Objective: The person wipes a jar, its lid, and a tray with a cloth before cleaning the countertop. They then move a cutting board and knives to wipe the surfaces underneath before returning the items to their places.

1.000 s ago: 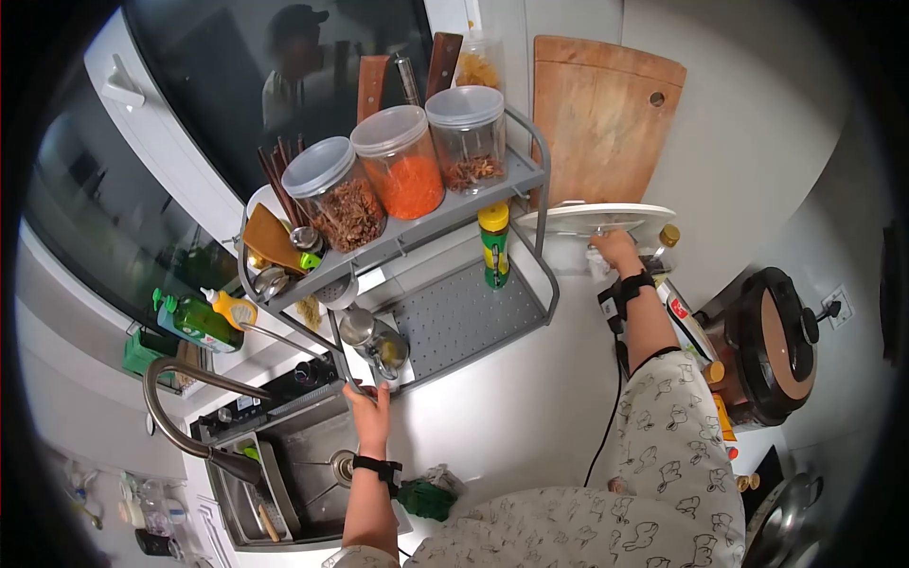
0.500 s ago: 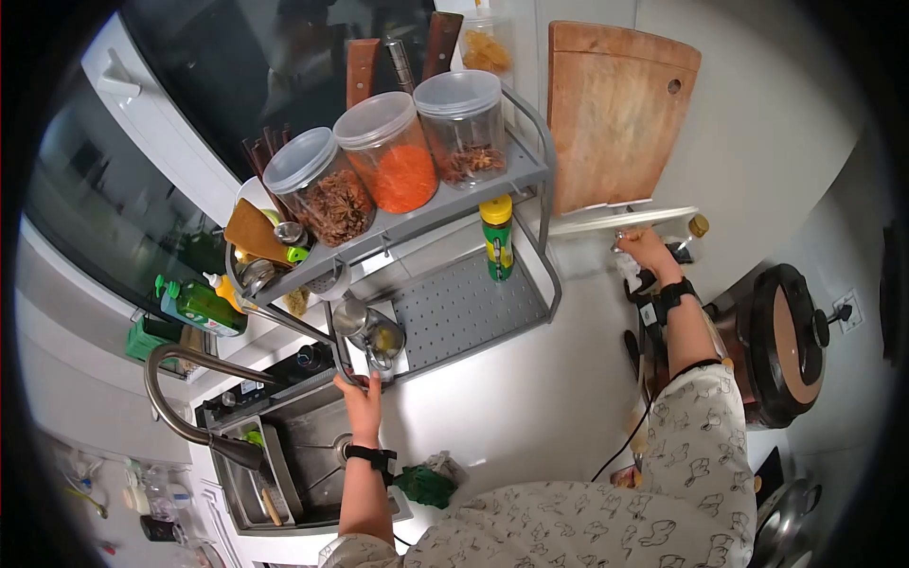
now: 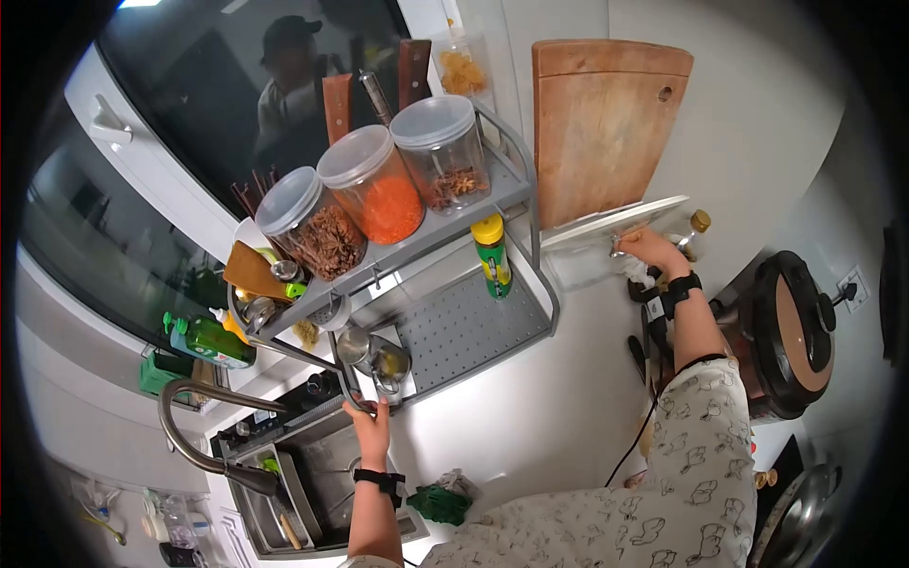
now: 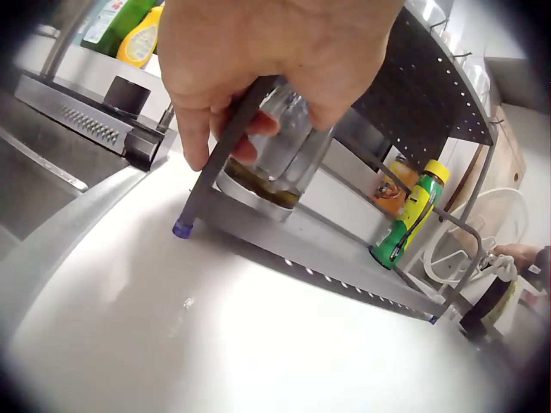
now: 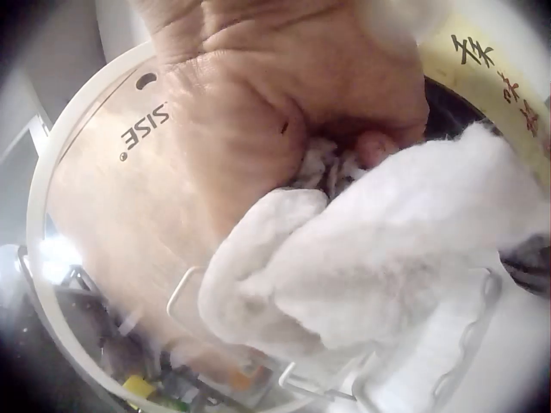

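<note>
My left hand [image 3: 372, 434] grips the front left post [image 4: 225, 151] of a grey two-tier rack [image 3: 473, 327], thumb and fingers on either side of it. Just behind those fingers, a glass vessel [image 4: 284, 151] stands on the rack's lower shelf. At the back right of the counter my right hand [image 3: 653, 250] holds a bunched white cloth [image 5: 387, 241], with its fingertips hidden by the cloth and palm. Right by this hand is a clear lid with a white rim [image 5: 41, 206], tilted up before the wooden cutting board [image 3: 606, 133]. White wire loops [image 5: 182, 292] show below the cloth.
Three lidded jars [image 3: 379, 199] fill the rack's top shelf, with a yellow-capped green bottle [image 3: 491, 265] below. The sink [image 3: 327, 502] and curved tap [image 3: 180, 445] lie left, a green cloth [image 3: 440, 505] at the front edge, a cooker [image 3: 786, 331] on the right.
My right hand has shifted rightward with the white cloth, and the lid's rim now appears narrower and tilted up to the right. The left hand stays on the rack post. The head view has shifted slightly.
</note>
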Demonstrator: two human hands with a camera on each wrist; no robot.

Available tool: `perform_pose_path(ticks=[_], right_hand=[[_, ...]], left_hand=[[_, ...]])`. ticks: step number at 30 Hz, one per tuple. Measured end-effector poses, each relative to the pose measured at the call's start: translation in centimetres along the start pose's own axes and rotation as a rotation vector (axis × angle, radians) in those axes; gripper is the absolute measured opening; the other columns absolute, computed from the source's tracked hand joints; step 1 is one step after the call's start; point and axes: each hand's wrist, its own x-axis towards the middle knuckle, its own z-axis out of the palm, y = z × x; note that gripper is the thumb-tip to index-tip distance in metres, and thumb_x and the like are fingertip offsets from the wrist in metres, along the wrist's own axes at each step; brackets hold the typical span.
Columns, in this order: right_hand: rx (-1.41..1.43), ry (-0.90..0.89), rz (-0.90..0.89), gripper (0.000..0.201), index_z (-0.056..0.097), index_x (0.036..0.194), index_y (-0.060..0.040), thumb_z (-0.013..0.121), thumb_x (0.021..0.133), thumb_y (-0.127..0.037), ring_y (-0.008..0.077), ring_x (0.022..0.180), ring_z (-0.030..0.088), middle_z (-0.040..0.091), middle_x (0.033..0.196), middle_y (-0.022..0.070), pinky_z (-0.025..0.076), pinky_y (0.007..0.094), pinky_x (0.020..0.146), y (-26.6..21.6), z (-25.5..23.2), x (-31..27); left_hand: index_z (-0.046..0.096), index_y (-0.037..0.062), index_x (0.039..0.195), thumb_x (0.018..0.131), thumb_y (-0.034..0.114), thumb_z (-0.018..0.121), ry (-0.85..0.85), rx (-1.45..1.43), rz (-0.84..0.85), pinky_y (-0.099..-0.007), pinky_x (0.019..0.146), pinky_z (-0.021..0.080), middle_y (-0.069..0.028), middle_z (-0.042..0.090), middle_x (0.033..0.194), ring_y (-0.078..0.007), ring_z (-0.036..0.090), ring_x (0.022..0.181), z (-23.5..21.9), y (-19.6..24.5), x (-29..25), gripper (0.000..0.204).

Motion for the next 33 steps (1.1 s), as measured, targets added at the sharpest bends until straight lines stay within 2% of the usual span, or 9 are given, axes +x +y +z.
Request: perform_pose_path(ticks=[1,4,5,6,9,11,30,32,33], right_hand=[[0.007,-0.006,0.020,0.027,0.065,0.081,0.0011,0.061,0.082,-0.025,0.0094,0.060,0.048,0.058,0.064,0.0001,0.041,0.0266,0.055,0.5,-0.2,0.1],[0.047,-0.083,0.111,0.028,0.065,0.081,0.0008,0.062,0.083,-0.027,0.0075,0.057,0.046,0.056,0.062,-0.0016,0.039,0.0260,0.051,1.2,-0.4,0.4],[0.076,-0.022,0.060,0.029,0.064,0.079,0.0011,0.063,0.083,-0.028,0.0064,0.054,0.044,0.053,0.060,-0.0026,0.038,0.0259,0.048,1.2,0.2,0.2],[0.027,-0.007,0.187,0.029,0.065,0.079,0.0013,0.065,0.083,-0.027,0.0059,0.054,0.043,0.052,0.060,-0.0030,0.037,0.0266,0.047,-1.3,0.3,-0.8],[-0.023,0.078,0.178,0.028,0.066,0.077,0.0004,0.066,0.082,-0.027,0.0069,0.054,0.044,0.054,0.059,-0.0027,0.036,0.0278,0.047,-1.1,1.1,-0.6],[-0.063,0.177,0.135,0.029,0.066,0.092,-0.0024,0.063,0.083,-0.030,0.0088,0.062,0.049,0.060,0.072,-0.0002,0.039,0.0275,0.048,0.1,1.5,0.0],[0.416,0.320,0.242,0.039,0.057,0.113,-0.0048,0.059,0.086,-0.032,0.0105,0.074,0.053,0.061,0.091,0.0025,0.043,0.0268,0.053,-1.0,0.4,-3.7],[0.626,0.536,0.220,0.043,0.049,0.121,-0.0056,0.055,0.087,-0.032,0.0105,0.076,0.056,0.059,0.097,0.0017,0.044,0.0261,0.050,-6.2,0.6,-6.4],[0.613,0.583,0.183,0.047,0.047,0.124,-0.0058,0.056,0.086,-0.031,0.0116,0.068,0.057,0.060,0.099,0.0034,0.041,0.0236,0.044,-4.4,-0.8,-6.7]], left_hand=[[0.028,-0.0001,0.119,0.085,0.014,0.065,-0.003,0.003,-0.015,-0.0252,0.067,0.043,-0.0043,0.048,0.079,-0.0124,0.048,0.073,0.0,-0.1,-0.2,0.052],[0.028,0.0009,0.118,0.086,0.011,0.063,0.039,0.012,0.010,-0.0256,0.064,0.044,-0.0050,0.049,0.079,-0.0124,0.049,0.070,0.4,0.2,-0.2,0.049],[0.028,0.0010,0.118,0.086,0.012,0.063,0.042,0.030,-0.007,-0.0257,0.064,0.044,-0.0051,0.049,0.079,-0.0124,0.049,0.070,0.3,0.1,-0.2,0.049],[0.028,0.0012,0.118,0.086,0.012,0.064,0.048,0.047,-0.017,-0.0259,0.064,0.044,-0.0051,0.049,0.080,-0.0124,0.050,0.069,0.4,0.1,-0.2,0.049],[0.029,0.0015,0.118,0.086,0.013,0.064,0.065,0.019,-0.018,-0.0261,0.064,0.044,-0.0049,0.049,0.079,-0.0124,0.049,0.069,0.6,-0.4,-0.1,0.049],[0.029,0.0014,0.118,0.086,0.014,0.064,0.067,0.037,-0.007,-0.0261,0.064,0.044,-0.0049,0.049,0.079,-0.0124,0.049,0.069,0.5,-0.4,-0.2,0.049],[0.031,0.0011,0.118,0.085,0.012,0.064,0.062,0.019,-0.031,-0.0283,0.064,0.043,-0.0044,0.049,0.078,-0.0136,0.049,0.069,0.3,0.0,-0.3,0.048],[0.031,0.0013,0.118,0.084,0.012,0.065,0.081,0.021,-0.037,-0.0286,0.064,0.043,-0.0043,0.049,0.077,-0.0138,0.049,0.069,0.8,-0.1,-0.4,0.048],[0.031,0.0015,0.118,0.084,0.012,0.065,0.080,0.003,-0.056,-0.0287,0.064,0.043,-0.0042,0.049,0.077,-0.0139,0.049,0.068,0.8,-0.4,-0.3,0.048]])
